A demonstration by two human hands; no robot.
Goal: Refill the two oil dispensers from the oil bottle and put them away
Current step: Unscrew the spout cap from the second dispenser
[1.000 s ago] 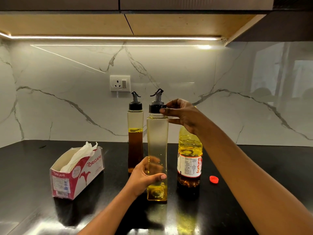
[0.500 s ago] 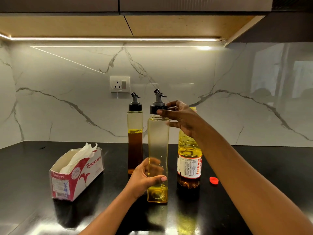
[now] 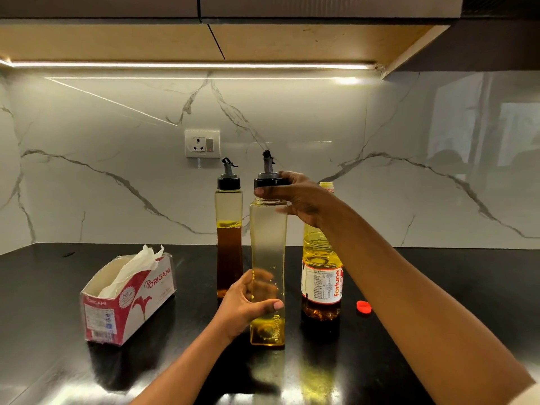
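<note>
Dispenser (image 3: 268, 258) upright on counter (image 3: 438, 287): left hand (image 3: 248, 305) grips its body, right hand (image 3: 295, 197) pinches its cap (image 3: 267, 182).

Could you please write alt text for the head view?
The right hand grips the black cap of a nearly empty oil dispenser, the left hand holds its body; a second dispenser, an oil bottle and a tissue box stand on the counter.

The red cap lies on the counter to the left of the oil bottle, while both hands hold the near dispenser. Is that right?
Not quite. The head view shows the red cap on the counter to the right of the oil bottle, not the left. The rest holds: the left hand grips the near dispenser low down, the right hand at its top.
</note>
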